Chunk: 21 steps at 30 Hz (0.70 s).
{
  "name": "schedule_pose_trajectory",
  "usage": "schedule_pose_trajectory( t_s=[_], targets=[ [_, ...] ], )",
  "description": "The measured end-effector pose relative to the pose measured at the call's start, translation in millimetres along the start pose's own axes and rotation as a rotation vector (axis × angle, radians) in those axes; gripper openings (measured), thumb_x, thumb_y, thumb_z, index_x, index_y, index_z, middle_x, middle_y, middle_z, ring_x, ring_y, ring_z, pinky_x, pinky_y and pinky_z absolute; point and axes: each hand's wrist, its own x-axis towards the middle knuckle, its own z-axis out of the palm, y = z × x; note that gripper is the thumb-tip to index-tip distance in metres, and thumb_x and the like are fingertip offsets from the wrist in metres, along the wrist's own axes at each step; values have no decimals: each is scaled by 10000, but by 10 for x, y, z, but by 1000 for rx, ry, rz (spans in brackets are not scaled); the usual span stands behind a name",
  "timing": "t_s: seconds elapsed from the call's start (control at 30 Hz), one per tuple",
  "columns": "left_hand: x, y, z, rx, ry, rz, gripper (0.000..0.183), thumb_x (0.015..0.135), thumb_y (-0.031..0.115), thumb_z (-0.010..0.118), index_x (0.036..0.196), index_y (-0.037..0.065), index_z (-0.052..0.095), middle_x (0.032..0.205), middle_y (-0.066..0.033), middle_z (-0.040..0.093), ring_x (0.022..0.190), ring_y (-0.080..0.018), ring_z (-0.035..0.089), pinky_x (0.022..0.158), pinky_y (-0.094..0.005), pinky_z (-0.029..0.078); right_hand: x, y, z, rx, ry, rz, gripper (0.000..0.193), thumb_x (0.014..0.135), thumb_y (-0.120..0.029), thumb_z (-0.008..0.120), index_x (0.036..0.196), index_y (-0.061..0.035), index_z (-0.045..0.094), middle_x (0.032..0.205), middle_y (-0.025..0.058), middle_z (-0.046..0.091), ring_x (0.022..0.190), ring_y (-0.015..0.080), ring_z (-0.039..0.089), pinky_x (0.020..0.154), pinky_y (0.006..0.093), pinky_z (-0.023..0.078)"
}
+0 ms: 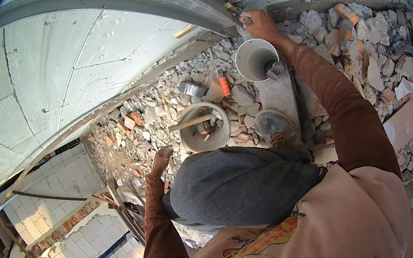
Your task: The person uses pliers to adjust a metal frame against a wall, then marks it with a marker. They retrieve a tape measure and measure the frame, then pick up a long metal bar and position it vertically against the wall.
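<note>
My right hand point(262, 26) reaches far forward to the foot of the curved white wall, its fingers closed at the edge beside a small wooden piece point(230, 7). What they grip, if anything, is too small to make out. Just below that hand stands a white cylindrical container point(243, 60), open at the top, on a grey board point(286, 99). My left hand point(161, 160) is low on the left, beside my knee and over the rubble, with its fingers drawn together. Nothing can be made out in them. Nearest to it is a grey bucket point(222, 138) holding a wooden stick point(190, 123) and small tools.
An orange-handled tool point(224, 86) and a silvery block-like thing point(192, 89) lie on the rubble point(373, 68). A dark grey rounded thing point(274, 123) is next to my foot. The block wall point(63, 54) curves along the left; rods and boards point(124, 213) stand lower left.
</note>
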Motion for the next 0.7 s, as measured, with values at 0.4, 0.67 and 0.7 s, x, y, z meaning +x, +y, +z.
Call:
schedule_pose_trajectory(
  t_s=[0.4,0.67,0.7],
  targets=[
    [-1,200,12,-58,-4,39,481,938,343,642,1285,12,599,1148,-148,666,1048,-239,630,909,-365,487,62,-180,-138,-9,-76,-34,346,908,-259,600,1098,22,669,1001,250,678,949,446,633,848,470,495],
    [-6,240,-5,-64,-18,103,435,955,301,624,1271,4,598,1107,-126,671,988,-208,619,871,-351,488,-57,-98,-216,54,-76,-5,335,910,-231,575,1107,22,674,1050,272,662,981,460,620,881,488,486],
    [-22,243,-1,-82,-13,96,433,956,299,623,1271,3,597,1102,-123,672,981,-207,617,867,-352,488,-69,-132,-218,51,-82,6,330,909,-228,574,1095,25,675,1036,273,664,971,462,621,875,490,485]
  ],
)
